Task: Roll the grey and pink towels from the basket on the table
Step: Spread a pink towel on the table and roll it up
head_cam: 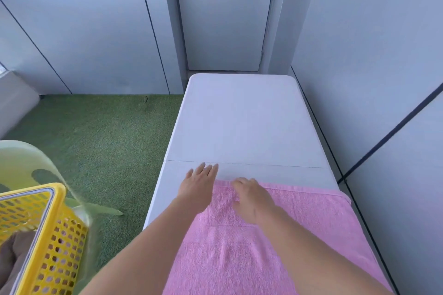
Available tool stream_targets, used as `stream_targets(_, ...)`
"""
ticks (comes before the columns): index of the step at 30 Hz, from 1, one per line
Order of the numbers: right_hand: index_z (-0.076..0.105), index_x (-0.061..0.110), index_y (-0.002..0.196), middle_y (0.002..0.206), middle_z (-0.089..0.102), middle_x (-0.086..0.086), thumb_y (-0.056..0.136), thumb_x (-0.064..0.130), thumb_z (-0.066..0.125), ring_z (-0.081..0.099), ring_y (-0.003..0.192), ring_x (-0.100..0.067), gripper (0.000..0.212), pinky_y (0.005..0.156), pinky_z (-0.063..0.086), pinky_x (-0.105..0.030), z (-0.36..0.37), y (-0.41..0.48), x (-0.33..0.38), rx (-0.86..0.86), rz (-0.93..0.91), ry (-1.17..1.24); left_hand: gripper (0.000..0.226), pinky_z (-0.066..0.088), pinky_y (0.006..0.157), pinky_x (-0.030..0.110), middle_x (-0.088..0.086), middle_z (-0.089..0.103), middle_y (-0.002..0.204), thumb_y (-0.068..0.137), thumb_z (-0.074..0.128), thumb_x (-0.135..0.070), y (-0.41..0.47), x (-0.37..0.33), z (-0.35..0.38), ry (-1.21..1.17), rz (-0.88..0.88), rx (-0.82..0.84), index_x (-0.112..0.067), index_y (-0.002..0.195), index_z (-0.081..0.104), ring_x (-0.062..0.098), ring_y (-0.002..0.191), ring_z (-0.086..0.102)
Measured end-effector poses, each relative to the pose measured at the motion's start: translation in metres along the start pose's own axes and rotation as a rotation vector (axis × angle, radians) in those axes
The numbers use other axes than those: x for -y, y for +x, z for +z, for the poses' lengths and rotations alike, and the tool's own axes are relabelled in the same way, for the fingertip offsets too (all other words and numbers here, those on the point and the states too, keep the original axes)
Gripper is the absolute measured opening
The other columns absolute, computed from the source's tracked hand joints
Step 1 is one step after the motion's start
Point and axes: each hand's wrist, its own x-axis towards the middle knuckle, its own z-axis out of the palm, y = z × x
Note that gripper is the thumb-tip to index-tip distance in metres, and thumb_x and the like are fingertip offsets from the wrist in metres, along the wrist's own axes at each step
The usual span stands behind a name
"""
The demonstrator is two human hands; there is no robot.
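While the white desk (239, 122) runs long from 6 to 12 o'clock, the pink towel (299, 235) lies flat on its 6 o'clock end and reaches the 3 o'clock edge. At 8 o'clock, off the desk, sits the yellow basket (60, 235), and the grey towel (16, 254) is inside it. The left grip (195, 190) is open, with straight fingers resting flat on the towel's 11 o'clock corner and the bare desk. The right grip (253, 199) is just beside it, with fingers curled over the towel's 12 o'clock edge, and I think they are pinching it. The towel looks ready for its first turn. To do it well, I would press out the bumps, move the grips apart, keep the edge straight, and roll tight and even.
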Motion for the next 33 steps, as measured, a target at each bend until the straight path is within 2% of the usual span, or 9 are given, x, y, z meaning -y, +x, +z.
stream_targets(2,0.039,0.018,0.144,0.149,0.036,0.005,0.089,0.021,0.057,0.043,0.124,-0.024,0.057,0.096,0.046,-0.040,0.004,0.009,0.000,-0.021,0.013,0.020,0.064,0.013,0.123,0.042,0.003,0.050,0.143,0.094,0.050,-0.013,0.007,0.004,0.002,0.076,0.032,0.046,-0.018,0.153,0.028,0.024,0.143,0.031)
stream_targets(5,0.032,0.023,0.148,0.151,0.033,0.008,0.087,0.016,0.056,0.051,0.121,-0.025,0.067,0.094,0.047,-0.040,0.008,0.021,0.000,0.008,-0.011,0.060,0.023,0.015,0.122,0.039,-0.001,0.061,0.108,0.093,0.049,-0.024,0.007,0.007,-0.004,0.172,0.172,0.047,-0.025,0.110,0.064,0.022,0.120,0.049)
stream_targets(8,0.050,0.028,0.134,0.121,0.060,-0.002,0.085,0.018,0.055,0.061,0.104,-0.028,0.050,0.082,0.050,-0.035,0.000,0.026,-0.009,0.073,-0.029,-0.007,0.013,0.018,0.120,0.037,-0.004,0.063,0.093,0.091,0.045,-0.030,-0.001,0.010,-0.016,0.135,0.274,0.009,-0.028,0.089,0.058,0.018,0.105,0.058)
stream_targets(12,0.058,0.020,0.091,0.080,0.052,0.000,0.083,0.027,0.058,0.053,0.078,-0.027,0.011,0.065,0.045,-0.032,-0.032,0.018,-0.057,0.144,-0.055,-0.214,0.019,0.031,0.107,0.040,-0.006,0.065,0.087,0.097,0.040,-0.039,-0.010,0.036,-0.044,0.214,0.253,0.027,-0.028,0.092,0.055,0.017,0.084,0.063)
stream_targets(16,0.046,0.019,0.070,0.071,0.051,0.003,0.078,0.027,0.055,0.051,0.073,-0.022,0.014,0.060,0.041,-0.031,-0.073,-0.006,-0.140,0.247,0.096,-0.333,0.028,0.035,0.092,0.035,-0.006,0.053,0.091,0.095,0.042,-0.058,-0.017,0.076,-0.068,0.251,0.149,0.120,-0.039,0.103,0.061,0.012,0.079,0.051)
stream_targets(20,0.040,0.019,0.063,0.066,0.047,0.002,0.074,0.029,0.055,0.043,0.061,-0.016,0.021,0.055,0.033,-0.032,-0.099,-0.037,-0.211,0.232,0.246,-0.399,0.025,0.027,0.079,0.030,-0.005,0.050,0.096,0.094,0.050,-0.057,-0.023,0.098,-0.074,0.268,0.116,0.199,-0.037,0.103,0.062,-0.004,0.076,0.031)
stream_targets(25,0.036,0.019,0.058,0.068,0.052,-0.002,0.074,0.030,0.059,0.046,0.060,-0.017,0.030,0.056,0.034,-0.032,-0.106,-0.061,-0.263,0.199,0.350,-0.377,0.043,0.043,0.073,0.031,-0.012,0.052,0.086,0.077,0.041,-0.069,-0.026,0.142,-0.072,0.224,0.021,0.273,-0.029,0.075,0.056,0.009,0.084,0.049)
stream_targets(30,0.039,0.022,0.054,0.064,0.052,0.001,0.082,0.030,0.062,0.049,0.061,-0.015,0.037,0.055,0.035,-0.029,-0.107,-0.071,-0.283,0.117,0.439,-0.331,0.016,0.051,0.063,0.032,-0.009,0.063,0.081,0.091,0.062,-0.048,-0.034,0.162,-0.070,0.027,-0.150,0.186,-0.033,0.084,0.060,0.010,0.071,0.062)
stream_targets(33,0.045,0.021,0.056,0.062,0.053,0.000,0.083,0.027,0.066,0.049,0.059,-0.017,0.035,0.053,0.033,-0.029,-0.101,-0.075,-0.281,0.034,0.488,-0.312,0.015,0.042,0.053,0.029,-0.009,0.062,0.075,0.094,0.062,-0.039,-0.033,0.163,-0.057,0.058,-0.242,0.079,-0.032,0.081,0.058,0.011,0.063,0.059)
